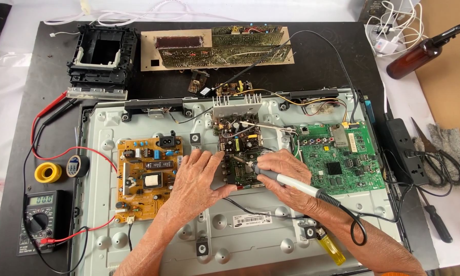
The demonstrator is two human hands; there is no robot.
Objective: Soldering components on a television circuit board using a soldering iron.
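Crowding the dark circuit board, components surround the soldering iron tip.

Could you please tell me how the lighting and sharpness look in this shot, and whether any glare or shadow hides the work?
Head view: even, bright light, sharp from edge to edge; the left hand and right hand cast only soft shadows on the metal panel; no strong glare, only a mild sheen on the brown bottle; the soldering iron tip stays clear.

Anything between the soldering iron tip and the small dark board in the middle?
Nothing visible. The right hand holds the soldering iron with its tip at the dark board. The left hand rests on the board's left edge, beside the tip's path, not across it.
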